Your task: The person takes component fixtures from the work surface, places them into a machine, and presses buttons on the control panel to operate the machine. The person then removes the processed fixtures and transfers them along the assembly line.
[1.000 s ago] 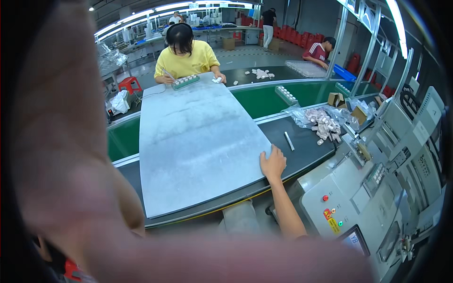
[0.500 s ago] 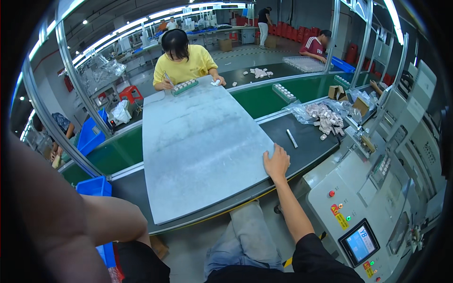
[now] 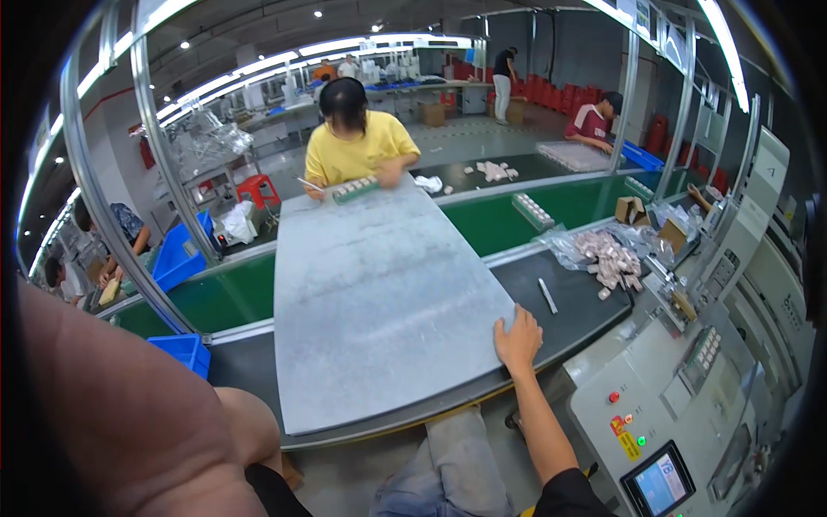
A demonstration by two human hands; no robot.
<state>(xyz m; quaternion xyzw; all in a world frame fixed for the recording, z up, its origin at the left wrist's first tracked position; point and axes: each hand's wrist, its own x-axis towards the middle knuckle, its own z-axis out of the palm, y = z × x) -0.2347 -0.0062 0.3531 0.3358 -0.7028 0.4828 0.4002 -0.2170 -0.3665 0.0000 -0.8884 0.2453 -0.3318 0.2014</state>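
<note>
A large flat grey board (image 3: 379,319) lies across the green conveyor and the dark bench in front of me. My right hand (image 3: 519,339) grips its right edge near the front corner, thumb on the top face and fingers curled at the side. A white marker-like stick (image 3: 548,296) lies on the bench beyond that hand. My left arm (image 3: 121,414) fills the lower left, very close and bent upward; the fingers of my left hand are out of sight. At the board's far end a co-worker in yellow (image 3: 357,146) holds a pen-like tool over a green tray (image 3: 355,189) of white pieces.
A heap of pale pieces (image 3: 607,257) and plastic bags lie on the bench at right. Close by stands a machine with a touchscreen (image 3: 659,482). Another filled tray (image 3: 532,211) sits on the green belt (image 3: 594,202). Blue bins (image 3: 183,351) and metal posts are at left.
The view has shifted, so the scene sits further right and lower. The co-worker's hand has left a white crumpled thing and moved to the tray. My right hand keeps its hold on the board's edge.
</note>
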